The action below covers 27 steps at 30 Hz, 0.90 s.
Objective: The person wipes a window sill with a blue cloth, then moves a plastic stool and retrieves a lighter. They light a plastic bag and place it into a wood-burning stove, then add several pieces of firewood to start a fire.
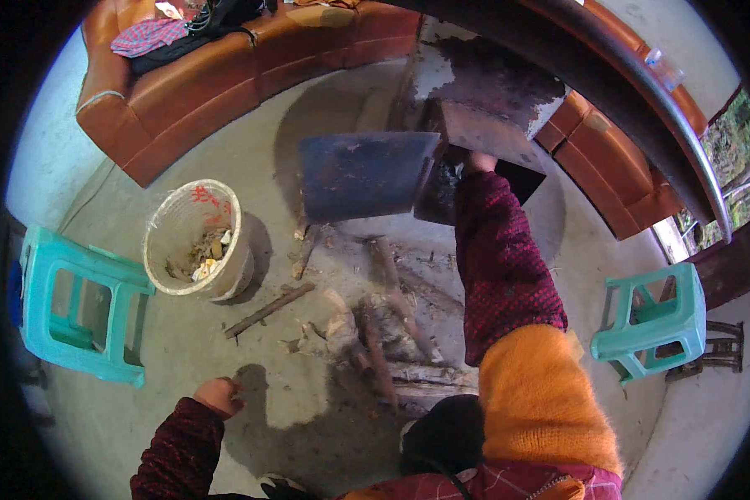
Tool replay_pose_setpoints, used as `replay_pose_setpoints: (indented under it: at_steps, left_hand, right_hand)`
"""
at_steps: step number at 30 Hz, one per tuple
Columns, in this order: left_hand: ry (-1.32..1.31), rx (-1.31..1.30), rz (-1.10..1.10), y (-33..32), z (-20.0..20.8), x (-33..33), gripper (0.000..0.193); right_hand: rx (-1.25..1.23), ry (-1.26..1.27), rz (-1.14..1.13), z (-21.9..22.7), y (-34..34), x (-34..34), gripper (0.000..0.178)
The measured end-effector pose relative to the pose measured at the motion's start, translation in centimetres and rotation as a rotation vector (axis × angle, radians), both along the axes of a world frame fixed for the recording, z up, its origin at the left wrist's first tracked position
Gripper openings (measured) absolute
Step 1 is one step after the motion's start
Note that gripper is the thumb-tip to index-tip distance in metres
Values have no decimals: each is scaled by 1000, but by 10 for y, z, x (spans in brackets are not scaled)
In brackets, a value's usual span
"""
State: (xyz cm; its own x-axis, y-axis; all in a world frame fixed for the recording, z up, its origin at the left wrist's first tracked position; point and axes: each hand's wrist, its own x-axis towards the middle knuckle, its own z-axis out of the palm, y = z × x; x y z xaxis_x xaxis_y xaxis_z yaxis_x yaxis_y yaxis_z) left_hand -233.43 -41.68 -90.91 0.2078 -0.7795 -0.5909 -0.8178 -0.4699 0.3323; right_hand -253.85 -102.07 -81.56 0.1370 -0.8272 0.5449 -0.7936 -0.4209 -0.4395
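My right hand (478,162) reaches into the mouth of a dark metal stove (490,132). Its fingers are mostly hidden, so I cannot tell what they hold. Close beside it, in the opening, is something dark, crinkled and shiny (447,177). The stove's flat metal door (367,177) stands swung out to the left. Low over the floor on the near left, my left hand (218,397) has its fingers curled, with nothing seen in them. Several pieces of firewood (378,350) lie in a loose pile between my arms, and a thin stick (268,311) lies nearer the left hand.
A pale bucket (240,279) with scraps inside stands at the left, beside a turquoise plastic stool (42,312). Another turquoise stool (690,308) is at the right. Brown sofas (200,96) line the back. A dark round-edged tabletop (608,62) overhangs the stove.
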Motion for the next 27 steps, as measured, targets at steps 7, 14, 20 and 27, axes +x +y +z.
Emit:
replay_pose_setpoints:
  at_steps: [7,14,20,27]
  left_hand:
    - [-20,-16,-48,-6,-5,1,33]
    - [0,-4,-75,-10,-9,5,32]
    - [68,-18,-6,-5,-27,6,31]
    - [86,-254,-227,27,-129,20,31]
  right_hand:
    - [454,-1131,570,-34,72,-37,13]
    - [600,-763,633,-48,223,-77,15]
    - [436,-217,856,-61,283,-53,38]
    - [414,84,971,-39,310,-49,40]
